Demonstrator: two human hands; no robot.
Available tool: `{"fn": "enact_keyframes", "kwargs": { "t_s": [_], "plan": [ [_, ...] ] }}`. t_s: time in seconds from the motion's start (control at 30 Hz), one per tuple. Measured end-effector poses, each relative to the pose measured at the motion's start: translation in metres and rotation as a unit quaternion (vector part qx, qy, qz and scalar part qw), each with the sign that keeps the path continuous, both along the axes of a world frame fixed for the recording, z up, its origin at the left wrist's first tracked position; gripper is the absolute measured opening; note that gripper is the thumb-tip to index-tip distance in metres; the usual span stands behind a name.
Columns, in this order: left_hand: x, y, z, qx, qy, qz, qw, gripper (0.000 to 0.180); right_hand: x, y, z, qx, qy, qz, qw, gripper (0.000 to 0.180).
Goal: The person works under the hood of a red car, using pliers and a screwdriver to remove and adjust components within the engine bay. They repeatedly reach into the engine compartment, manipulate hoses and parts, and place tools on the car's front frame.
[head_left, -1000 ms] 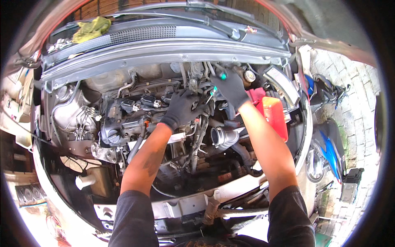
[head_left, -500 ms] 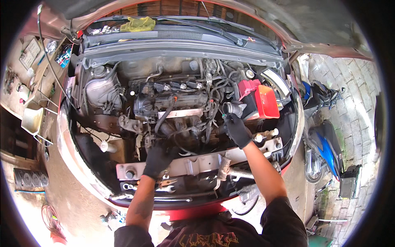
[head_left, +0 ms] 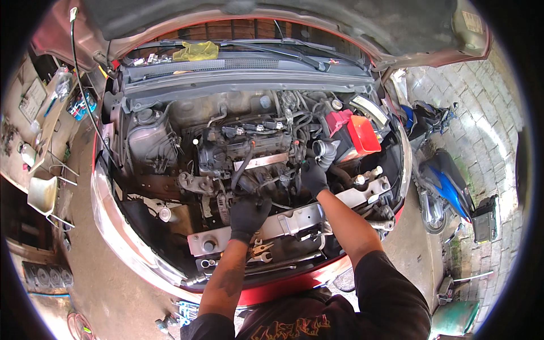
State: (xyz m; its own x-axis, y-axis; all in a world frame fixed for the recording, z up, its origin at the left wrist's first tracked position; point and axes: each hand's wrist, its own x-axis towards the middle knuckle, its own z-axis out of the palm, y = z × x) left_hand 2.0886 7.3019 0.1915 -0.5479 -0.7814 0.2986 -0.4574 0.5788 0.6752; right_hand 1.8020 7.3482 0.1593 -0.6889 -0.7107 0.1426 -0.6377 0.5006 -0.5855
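We stood in a car repair yard, red car with raised bonnet [head_left: 272,22], exposed grimy engine [head_left: 243,153], loose steel spanners [head_left: 262,250], parked blue motorbike [head_left: 447,190], brick paving [head_left: 481,107].

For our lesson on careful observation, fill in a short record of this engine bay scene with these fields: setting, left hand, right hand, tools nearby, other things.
setting: car with raised hood, engine exposed
left hand: left hand in a black glove, resting low at the engine's front, over the silver crossmember
right hand: right hand in a black glove, down among hoses beside the ribbed intake hose
tools nearby: wrenches lying below the left hand
other things: red battery cover; yellow rag near the windscreen; blue motorcycle at right
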Motion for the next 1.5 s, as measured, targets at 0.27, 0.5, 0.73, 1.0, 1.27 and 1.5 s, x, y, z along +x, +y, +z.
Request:
{"fn": "enact_keyframes", "kwargs": {
  "t_s": [0.27,0.5,0.73,1.0,1.27,1.5],
  "plan": [
    [0.003,0.001,0.014,0.001,0.0,0.001,1.0,0.037,0.02,0.001,0.018,0.066,0.047,-0.013,0.997,0.038],
    [-0.002,0.001,0.013,0.007,-0.021,-0.007,1.0,0.04,0.007,0.001,0.006,0.048,0.099,0.033,0.993,0.046],
    [-0.002,0.001,0.011,-0.025,-0.037,-0.002,0.999,0.041,0.013,-0.003,0.009,0.096,0.121,0.039,0.987,0.037],
    [-0.004,0.001,0.017,-0.026,-0.028,-0.002,0.999,0.038,-0.012,-0.024,-0.011,-0.077,-0.012,-0.008,0.997,0.026],
    [-0.004,0.001,0.017,-0.009,-0.022,-0.004,1.0,0.039,0.009,-0.018,0.002,0.128,0.135,-0.014,0.982,0.029],
    [-0.006,0.004,0.02,-0.05,0.031,-0.016,0.998,0.03,0.0,-0.013,-0.013,0.084,0.096,0.03,0.991,0.029]
  ]
}}
